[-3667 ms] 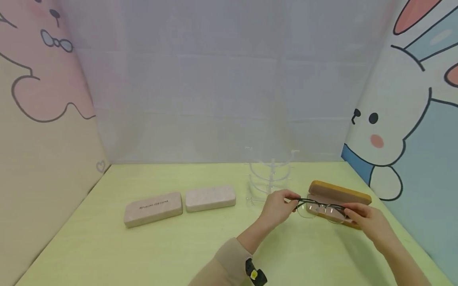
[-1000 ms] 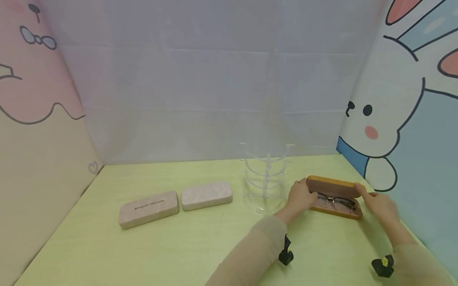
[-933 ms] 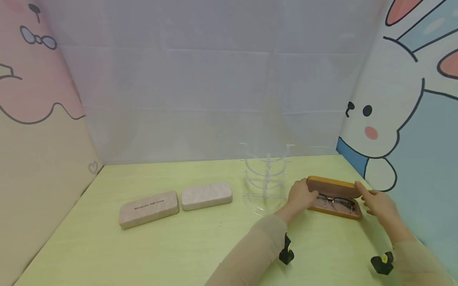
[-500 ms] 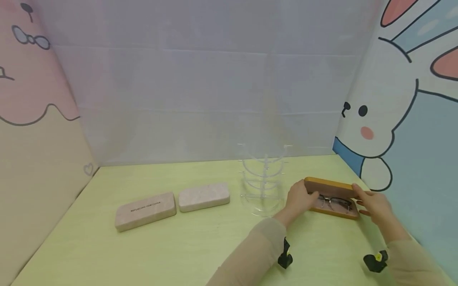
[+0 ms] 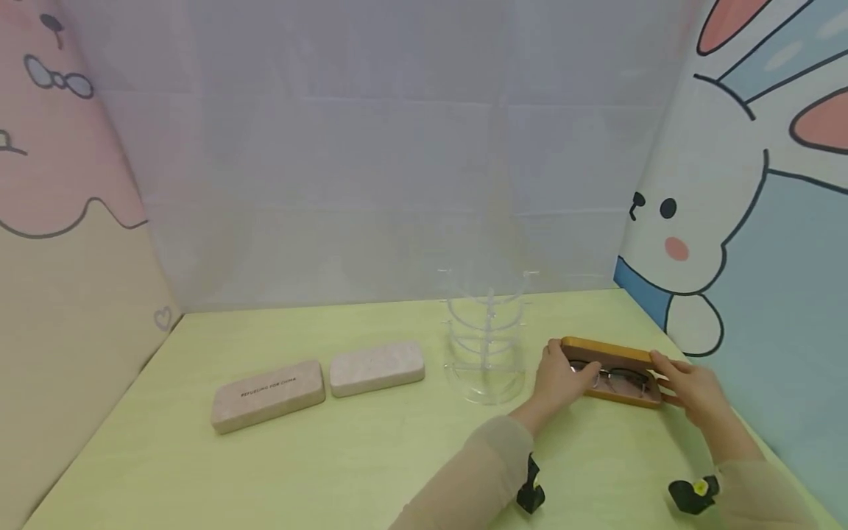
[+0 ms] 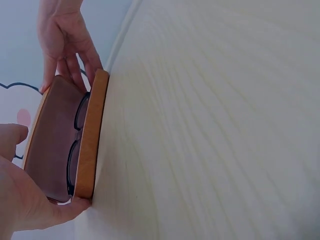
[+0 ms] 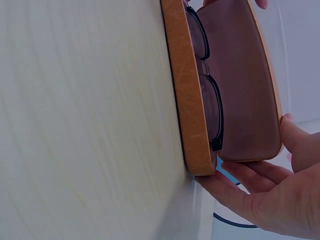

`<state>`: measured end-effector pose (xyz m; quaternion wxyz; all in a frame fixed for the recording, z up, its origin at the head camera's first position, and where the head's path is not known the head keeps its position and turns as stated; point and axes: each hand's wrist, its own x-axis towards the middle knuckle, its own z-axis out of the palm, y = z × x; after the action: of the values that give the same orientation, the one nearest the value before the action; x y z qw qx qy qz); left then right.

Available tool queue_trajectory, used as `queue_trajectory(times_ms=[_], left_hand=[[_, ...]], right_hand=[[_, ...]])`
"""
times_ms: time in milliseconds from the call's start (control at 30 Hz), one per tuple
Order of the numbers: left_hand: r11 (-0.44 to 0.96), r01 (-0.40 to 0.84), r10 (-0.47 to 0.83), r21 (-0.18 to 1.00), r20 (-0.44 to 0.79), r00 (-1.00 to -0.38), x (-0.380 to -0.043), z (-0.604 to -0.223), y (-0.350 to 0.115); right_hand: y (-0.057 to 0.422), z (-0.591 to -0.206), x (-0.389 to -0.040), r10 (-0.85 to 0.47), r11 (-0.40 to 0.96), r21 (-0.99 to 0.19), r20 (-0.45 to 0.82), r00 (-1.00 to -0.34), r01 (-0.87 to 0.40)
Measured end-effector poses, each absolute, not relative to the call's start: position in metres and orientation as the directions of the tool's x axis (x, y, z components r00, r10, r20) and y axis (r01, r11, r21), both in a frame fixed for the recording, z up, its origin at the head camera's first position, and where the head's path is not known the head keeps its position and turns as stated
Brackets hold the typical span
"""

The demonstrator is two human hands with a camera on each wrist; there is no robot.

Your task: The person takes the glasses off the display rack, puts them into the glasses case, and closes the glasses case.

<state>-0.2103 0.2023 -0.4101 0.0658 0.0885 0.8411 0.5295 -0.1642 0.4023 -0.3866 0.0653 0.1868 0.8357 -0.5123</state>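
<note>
Toward the right of the table, an orange-brown glasses case (image 5: pixel 608 352) with a dull pink lining lies with its lid partly raised. Folded inside it is a pair of glasses (image 5: pixel 629 379), dark along the brow; the left hand hides part of them in the head view. My left hand (image 5: pixel 559 377) holds the case's left end, its thumb across the opening. At the other end, my right hand (image 5: pixel 697 390) holds the lid's corner with one finger, while another fingertip touches the base corner (image 7: pixel 200 167). In the left wrist view both hands frame the lining (image 6: pixel 52 140).
A clear tiered display stand (image 5: pixel 486 346) stands left of the case. Two pale closed glasses cases, one lettered (image 5: pixel 268 397) and one plain (image 5: pixel 377 369), lie farther left. A rabbit-printed side wall (image 5: pixel 692 243) rises close on the right.
Earlier both hands held the glasses above the open case; now the glasses lie inside and the hands are on the case. Lately the lid has tipped lower and the left thumb has shifted rightward.
</note>
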Motion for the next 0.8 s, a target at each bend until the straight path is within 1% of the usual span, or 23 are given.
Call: queue_trajectory(times_ms=[200, 367, 433, 533, 667, 800], left_hand=[[0.388, 0.057, 0.174, 0.920, -0.013, -0.985, -0.212, -0.409, 0.205], [0.447, 0.031, 0.126, 0.894, -0.029, -0.992, -0.215, -0.407, 0.209], [0.447, 0.014, 0.090, 0.894, -0.029, -0.996, -0.216, -0.407, 0.209], [0.427, 0.004, 0.054, 0.904, -0.021, -0.998, -0.219, -0.409, 0.208], [0.419, 0.008, 0.082, 0.908, -0.029, -0.996, -0.224, -0.411, 0.205], [0.399, 0.007, 0.112, 0.917, -0.042, -0.993, -0.228, -0.416, 0.205]], right_hand=[[0.404, -0.390, -0.163, 0.227, 0.414, -0.838, -0.284, -0.931, 0.356], [0.406, -0.393, -0.161, 0.229, 0.403, -0.842, -0.286, -0.930, 0.358], [0.406, -0.394, -0.161, 0.234, 0.413, -0.838, -0.281, -0.931, 0.356], [0.407, -0.395, -0.160, 0.217, 0.386, -0.849, -0.295, -0.930, 0.360], [0.412, -0.398, -0.159, 0.192, 0.321, -0.870, -0.327, -0.925, 0.375], [0.414, -0.398, -0.154, 0.181, 0.331, -0.871, -0.319, -0.930, 0.363]])
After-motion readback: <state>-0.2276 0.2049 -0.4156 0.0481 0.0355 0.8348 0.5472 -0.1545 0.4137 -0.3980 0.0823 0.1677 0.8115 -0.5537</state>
